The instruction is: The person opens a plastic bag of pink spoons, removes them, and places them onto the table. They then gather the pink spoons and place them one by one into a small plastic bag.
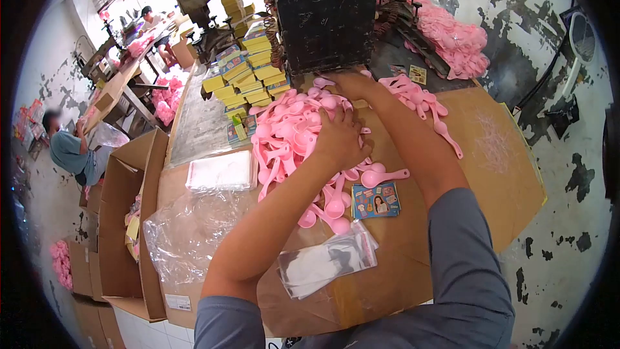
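A heap of pink plastic scoops [284, 132] lies on the brown cardboard in front of a black machine block [323, 19]. My left hand [342, 139] rests on the right side of the heap, its fingers spread over the scoops. At the far side of the heap, close to the block's lower edge, is my right hand [354, 85]; its fingertips are hidden. One pink scoop [384, 176] lies apart, just above a small stack of printed cards [376, 200]. Nearer to me are clear plastic sleeves [329, 262].
Yellow-edged card stacks [248, 71] stand at the back left. A stack of clear bags [221, 171] and crumpled plastic film [194, 232] lie left of the heap, beside an open cardboard box [152, 220]. More pink scoops [413, 97] lie right. A seated person [74, 152] is at far left.
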Tool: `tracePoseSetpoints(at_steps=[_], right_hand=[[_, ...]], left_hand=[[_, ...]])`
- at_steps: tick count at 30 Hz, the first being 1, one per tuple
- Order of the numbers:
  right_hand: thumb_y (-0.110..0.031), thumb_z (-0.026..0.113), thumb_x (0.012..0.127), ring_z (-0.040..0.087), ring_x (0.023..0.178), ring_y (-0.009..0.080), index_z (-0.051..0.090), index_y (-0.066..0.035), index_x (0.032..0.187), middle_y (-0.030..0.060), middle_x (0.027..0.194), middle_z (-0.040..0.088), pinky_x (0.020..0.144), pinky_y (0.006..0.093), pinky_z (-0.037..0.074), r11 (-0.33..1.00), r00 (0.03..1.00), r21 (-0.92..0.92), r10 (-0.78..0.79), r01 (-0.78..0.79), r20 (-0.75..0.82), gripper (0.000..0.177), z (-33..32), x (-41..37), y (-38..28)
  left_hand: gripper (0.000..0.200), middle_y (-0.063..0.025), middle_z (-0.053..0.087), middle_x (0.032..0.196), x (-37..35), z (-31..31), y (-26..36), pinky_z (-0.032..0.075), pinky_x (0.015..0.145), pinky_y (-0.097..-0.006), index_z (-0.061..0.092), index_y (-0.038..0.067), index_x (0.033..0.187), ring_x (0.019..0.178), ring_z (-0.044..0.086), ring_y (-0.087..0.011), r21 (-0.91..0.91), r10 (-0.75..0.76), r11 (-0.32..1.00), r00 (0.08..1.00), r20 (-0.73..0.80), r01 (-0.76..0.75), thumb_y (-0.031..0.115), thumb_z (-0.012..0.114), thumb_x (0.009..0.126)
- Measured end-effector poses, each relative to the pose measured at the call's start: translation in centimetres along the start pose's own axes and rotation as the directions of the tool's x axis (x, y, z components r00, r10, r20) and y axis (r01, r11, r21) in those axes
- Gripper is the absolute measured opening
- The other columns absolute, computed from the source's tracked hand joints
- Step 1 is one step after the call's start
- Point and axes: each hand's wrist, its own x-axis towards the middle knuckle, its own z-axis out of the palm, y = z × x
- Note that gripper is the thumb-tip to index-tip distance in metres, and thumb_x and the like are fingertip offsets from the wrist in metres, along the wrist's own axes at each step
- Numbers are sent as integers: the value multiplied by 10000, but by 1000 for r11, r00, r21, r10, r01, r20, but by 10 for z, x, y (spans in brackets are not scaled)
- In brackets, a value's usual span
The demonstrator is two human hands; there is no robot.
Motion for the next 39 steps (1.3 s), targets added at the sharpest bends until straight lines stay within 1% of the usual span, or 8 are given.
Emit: tracePoseSetpoints(at_steps=[6, 9, 15, 24, 27, 30, 33, 39], right_hand=[[-262, 527, 1003, 594, 1267, 394, 563, -118, 1456, 235, 1362, 629, 1070, 456, 466, 990, 996, -109, -94, 92, -14, 477, 15, 25, 12], [-213, 564, 969, 626, 1214, 401, 666, -74, 1323, 247, 1324, 646, 1035, 469, 494, 983, 983, -131, 143, -128, 113, 394, 13, 27, 22], [-156, 650, 885, 677, 1101, 409, 749, -49, 1139, 239, 1161, 707, 1003, 488, 513, 975, 994, -214, 38, -61, -106, 293, -6, -24, 36], [-179, 696, 874, 625, 1229, 376, 661, -147, 1337, 174, 1286, 674, 1062, 471, 461, 776, 979, -616, 199, -133, 40, 466, -43, -43, 16], [-149, 649, 908, 606, 1271, 361, 613, -158, 1403, 145, 1365, 641, 1065, 469, 460, 996, 992, -82, -30, 20, -124, 496, -16, -30, 0], [-134, 583, 951, 642, 1209, 347, 607, -283, 1425, 128, 1261, 702, 1034, 470, 483, 930, 901, -133, -365, 342, -234, 498, 15, 0, 4], [-165, 588, 960, 649, 1191, 341, 635, -263, 1396, 143, 1267, 696, 1027, 466, 493, 973, 973, -30, -230, 229, -4, 450, 15, 11, 9], [-100, 680, 859, 645, 1197, 348, 738, -125, 1199, 172, 1198, 718, 1011, 467, 512, 964, 994, -262, -71, 46, -89, 346, -7, -16, 39]], left_hand=[[700, -215, 420, 1583, 0, -2, 0, 177, 1154, -737, 582, 76, 1440, 1487, 347, -408, -34, 3, 999, 1000, 22, -3, 560, 407, 965], [698, -221, 447, 1558, -1, 0, 0, 188, 1153, -732, 589, 79, 1432, 1479, 357, -410, -14, 1, 1000, 1000, -1, -1, 563, 412, 962], [704, -215, 461, 1551, 0, -1, 0, 272, 1122, -715, 564, 98, 1448, 1464, 382, -429, 6, -1, 1000, 1000, 2, 1, 586, 444, 955], [708, -205, 445, 1567, 1, 0, 0, 256, 1141, -706, 574, 98, 1439, 1480, 362, -424, 2, -5, 1000, 1000, 10, 5, 601, 441, 959], [715, -202, 438, 1574, -1, -4, 1, 247, 1148, -707, 573, 91, 1442, 1485, 356, -423, 10, -6, 1000, 1000, 16, 5, 602, 437, 961], [716, -201, 434, 1577, 0, -2, 1, 237, 1152, -709, 570, 88, 1447, 1490, 350, -421, 25, -10, 1000, 1000, 16, 10, 599, 434, 965], [707, -198, 448, 1564, -2, -1, 0, 245, 1145, -710, 578, 85, 1434, 1471, 378, -411, -2, 3, 1000, 1000, -19, -3, 594, 438, 964], [687, -199, 477, 1536, -3, -2, 0, 262, 1128, -715, 600, 88, 1402, 1416, 440, -387, -12, -5, 1000, 1000, -28, 4, 587, 451, 954]])
